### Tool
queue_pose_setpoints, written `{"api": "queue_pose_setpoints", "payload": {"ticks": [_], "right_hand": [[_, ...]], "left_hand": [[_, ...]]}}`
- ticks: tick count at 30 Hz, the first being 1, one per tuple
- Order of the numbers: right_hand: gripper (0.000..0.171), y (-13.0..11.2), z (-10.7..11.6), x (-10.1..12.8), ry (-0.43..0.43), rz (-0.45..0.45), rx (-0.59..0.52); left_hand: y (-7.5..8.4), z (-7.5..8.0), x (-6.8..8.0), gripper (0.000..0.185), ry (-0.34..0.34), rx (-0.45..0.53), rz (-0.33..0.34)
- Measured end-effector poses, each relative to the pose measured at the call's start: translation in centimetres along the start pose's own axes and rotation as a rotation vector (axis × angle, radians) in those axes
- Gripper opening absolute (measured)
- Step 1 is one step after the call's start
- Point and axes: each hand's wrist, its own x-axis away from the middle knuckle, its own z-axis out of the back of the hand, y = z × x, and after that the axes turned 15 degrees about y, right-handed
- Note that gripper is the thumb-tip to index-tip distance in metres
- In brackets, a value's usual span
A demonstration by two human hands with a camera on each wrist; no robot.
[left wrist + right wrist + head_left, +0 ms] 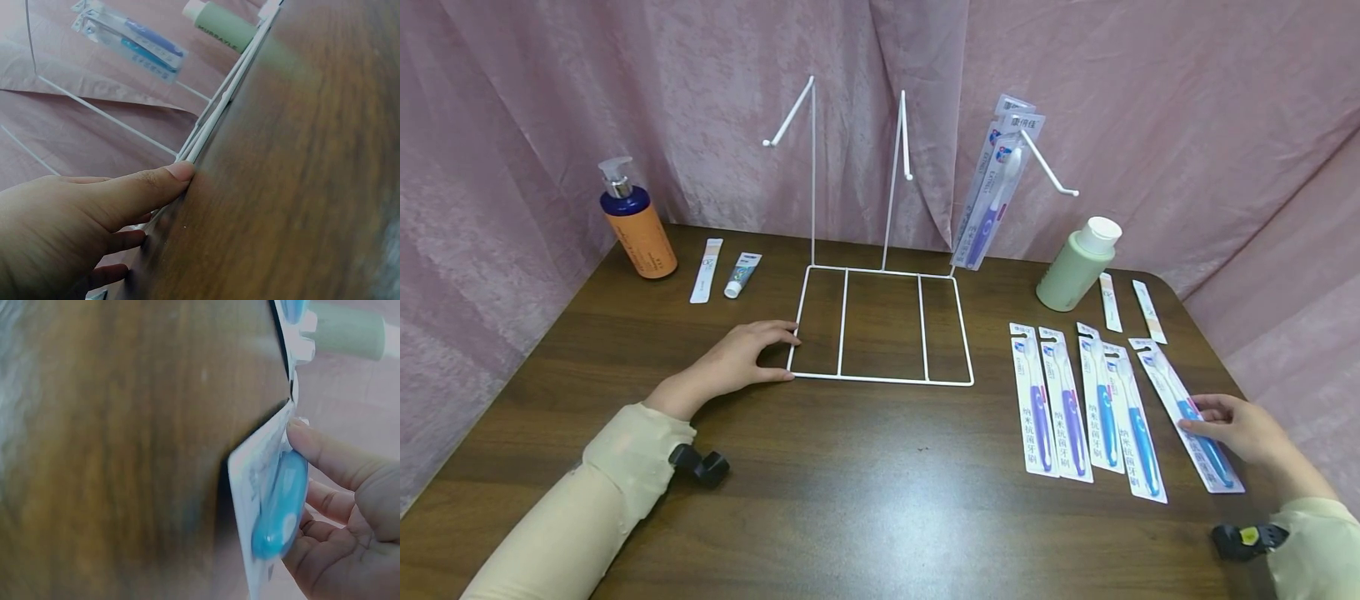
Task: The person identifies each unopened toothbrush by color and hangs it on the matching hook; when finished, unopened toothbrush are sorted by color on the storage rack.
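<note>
The right hand (1240, 427), at the lower right of the head view, curls its fingertips (303, 434) round the edge of a blue toothbrush in a white card blister pack (1191, 414), rightmost in the row on the brown wooden table (865, 467). The left hand (741, 358), left of centre, rests straight fingers (181, 172) against the white wire display rack (880, 329).

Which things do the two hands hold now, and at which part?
The right hand pinches the rightmost blue toothbrush pack near its handle end. The left hand rests on the white wire rack at its front left corner.
</note>
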Motion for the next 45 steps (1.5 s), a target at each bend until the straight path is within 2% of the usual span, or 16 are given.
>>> {"api": "queue_pose_setpoints", "payload": {"ticks": [6, 13, 20, 28, 35, 45], "right_hand": [[0.064, 0.6, 0.1, 0.4, 0.035, -0.012, -0.007], [0.064, 0.9, 0.2, 0.8, 0.09, -0.023, -0.079], [0.063, 0.6, 0.6, 1.1, 0.146, -0.013, -0.103], [0.064, -0.4, 1.3, 1.3, 0.209, -0.007, -0.127], [0.061, -1.7, 2.2, 1.4, 0.26, 0.011, -0.23], [0.062, -4.2, 3.5, 1.6, 0.346, 0.059, -0.208]], "left_hand": [[0.0, 0.0, 0.0, 0.05, -0.003, -0.002, 0.002], [0.0, 0.0, 0.0, 0.049, -0.002, 0.002, 0.009], [0.0, 0.0, 0.0, 0.049, -0.005, 0.003, 0.013], [0.0, 0.0, 0.0, 0.049, 0.002, 0.0, 0.004], [0.0, 0.0, 0.0, 0.049, 0.001, 0.0, 0.003], [0.0, 0.0, 0.0, 0.049, -0.002, 0.003, 0.013]]}}
